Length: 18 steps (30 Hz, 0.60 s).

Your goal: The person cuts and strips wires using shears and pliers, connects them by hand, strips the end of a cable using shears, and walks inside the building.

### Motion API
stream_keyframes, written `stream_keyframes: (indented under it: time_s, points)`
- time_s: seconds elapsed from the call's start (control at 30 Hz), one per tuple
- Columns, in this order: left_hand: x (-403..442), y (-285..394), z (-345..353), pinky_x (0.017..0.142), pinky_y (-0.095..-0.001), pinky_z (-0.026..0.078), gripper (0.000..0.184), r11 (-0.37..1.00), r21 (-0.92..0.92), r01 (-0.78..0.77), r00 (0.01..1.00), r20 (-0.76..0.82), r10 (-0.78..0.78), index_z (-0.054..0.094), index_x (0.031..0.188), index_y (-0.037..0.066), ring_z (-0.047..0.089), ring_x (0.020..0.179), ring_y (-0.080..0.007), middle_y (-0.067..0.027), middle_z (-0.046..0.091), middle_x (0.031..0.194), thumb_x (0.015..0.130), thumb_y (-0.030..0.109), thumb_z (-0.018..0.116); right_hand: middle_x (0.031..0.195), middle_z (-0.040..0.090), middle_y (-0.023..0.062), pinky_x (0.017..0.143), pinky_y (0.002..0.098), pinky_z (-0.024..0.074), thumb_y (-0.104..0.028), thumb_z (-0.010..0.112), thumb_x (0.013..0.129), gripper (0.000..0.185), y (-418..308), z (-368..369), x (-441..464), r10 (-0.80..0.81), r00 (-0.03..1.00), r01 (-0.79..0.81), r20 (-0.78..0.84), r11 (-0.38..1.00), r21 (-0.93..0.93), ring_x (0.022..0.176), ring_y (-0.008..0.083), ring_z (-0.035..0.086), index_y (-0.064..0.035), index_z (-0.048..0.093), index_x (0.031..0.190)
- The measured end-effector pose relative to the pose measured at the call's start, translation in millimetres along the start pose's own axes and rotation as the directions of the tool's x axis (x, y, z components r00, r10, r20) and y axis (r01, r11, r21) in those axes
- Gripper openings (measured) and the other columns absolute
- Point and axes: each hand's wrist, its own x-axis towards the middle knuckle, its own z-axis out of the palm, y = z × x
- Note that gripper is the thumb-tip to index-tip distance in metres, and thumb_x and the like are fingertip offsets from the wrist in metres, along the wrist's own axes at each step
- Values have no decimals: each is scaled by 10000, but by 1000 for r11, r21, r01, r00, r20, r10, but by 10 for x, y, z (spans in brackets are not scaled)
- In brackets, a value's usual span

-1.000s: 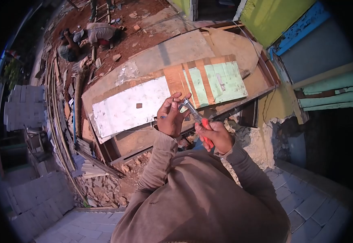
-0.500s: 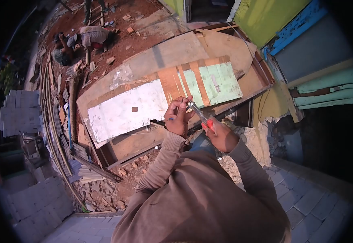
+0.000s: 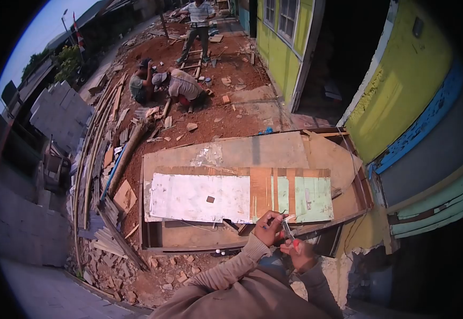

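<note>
Held in the right hand (image 3: 300, 257), just right of centre in the lower part of the frame: red-handled pliers (image 3: 288, 231). Probably light enough for one hand yet dense for the size, stiff throughout, and hardly fragile. Likely slick on the bare metal, surer on the red handles (image 3: 296, 244); best taken there, with the palm behind and skin clear of the pivot. Gripped by right fingers wrapped around those handles; met at the metal end by the left hand (image 3: 267, 228), with fingers bent and bunched close at the tips. Cannot tell whether pinching the thin dark sliver (image 3: 284, 212) there or only steadying the tool. Grey and dully shiny toward the tip, bright red lower down, mostly hidden behind the right hand. Pointed up and slightly left, over the lower edge of a painted board (image 3: 199, 192), white at left, brown and pale green at right. Cannot make out the spread of the jaws.
</note>
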Motion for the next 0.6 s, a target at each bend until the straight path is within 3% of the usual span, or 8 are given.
stream_keyframes:
  time_s: [0.07,0.23,0.3,0.33,0.4,0.43,0.53,0.6]
  points:
    - [-50,119,74,687,-283,552,157,987,-71,147,985,-74,-153,558,972,34,624,931,-117,-115,683,1140,1003,187,575,1045,647,160,807,357,578,44,474,912,245,-4,-43,17,58,998,-58,-1,998,-40,936,213,687,47,571,1137]
    - [33,75,95,663,-267,549,180,998,-62,25,987,-157,-35,570,963,31,626,874,-108,-99,688,1127,1003,207,579,1211,603,147,805,283,522,126,454,826,389,84,50,188,143,989,-126,47,957,-261,943,189,657,42,565,1189]
    - [69,112,120,665,-263,549,187,996,-89,-3,983,-181,-14,576,959,31,628,866,-110,-95,690,1123,1003,213,580,1202,617,112,818,269,489,142,486,764,459,233,308,284,-5,1000,14,-21,896,443,989,162,629,55,562,1208]
    - [73,147,130,676,-265,550,191,997,-78,6,979,-203,-22,585,958,26,629,875,-109,-94,696,1097,1001,212,583,1202,617,112,818,269,489,142,486,764,459,272,333,292,-6,1000,14,-20,897,442,989,162,629,55,562,1208]
    - [99,222,133,697,-270,553,197,998,-55,17,968,-247,-30,603,955,18,632,894,-109,-93,707,1043,998,210,590,1253,579,113,1065,343,403,136,486,725,563,264,366,315,17,1000,-20,12,828,560,1186,208,550,43,511,1279]
    - [160,112,21,726,-293,563,201,948,252,-192,951,-192,244,611,953,0,636,895,-117,-98,709,1008,998,194,587,1253,579,113,1065,343,403,136,486,725,563,225,357,294,16,1000,-21,14,828,561,1186,208,550,43,511,1279]
    - [191,182,-86,784,-332,580,203,972,174,-158,948,-248,198,609,942,-19,643,900,-139,-107,701,981,997,174,583,1323,553,138,1094,393,385,147,446,703,653,-22,272,126,-2,995,-51,104,862,505,1262,235,521,58,458,1349]
    - [198,190,-116,837,-357,586,195,978,19,-207,956,-207,206,598,946,-26,650,898,-159,-117,689,960,994,163,584,1380,520,160,1128,443,350,150,424,690,693,-216,168,-42,142,966,-215,218,906,364,1337,248,467,75,428,1379]
